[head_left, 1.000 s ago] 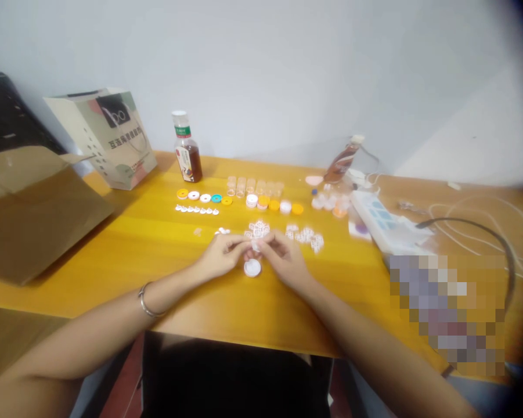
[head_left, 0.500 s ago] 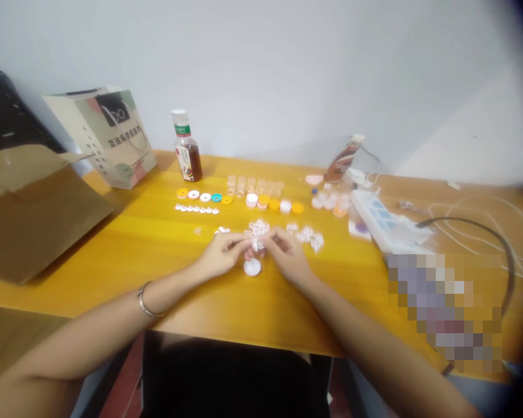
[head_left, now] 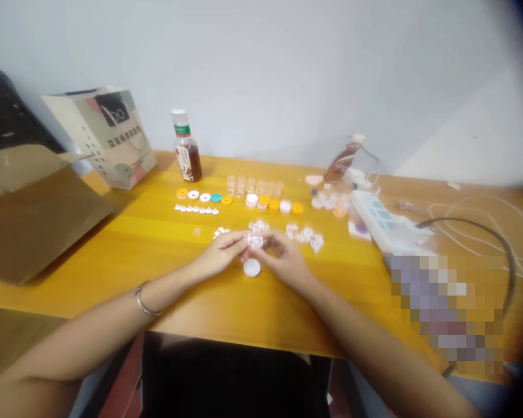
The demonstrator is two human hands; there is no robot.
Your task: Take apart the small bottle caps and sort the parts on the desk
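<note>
Head view shows the left hand (head_left: 222, 253) and the right hand (head_left: 288, 260) closed in a pinch on a small whitish piece (head_left: 256, 240) between them, over the worktop (head_left: 226, 316). A round white disc (head_left: 252, 268) lies just nearer the person; patterned white pieces (head_left: 259, 224) lie just beyond, coloured caps (head_left: 216, 198) farther back.

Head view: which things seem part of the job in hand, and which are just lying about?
Likely part of the job:
small whitish piece, held between left hand and right hand
white disc
patterned white pieces
coloured discs
clear cups

Probably just lying about:
upright bottle
tilted bottle
printed bag
dark cable
</note>
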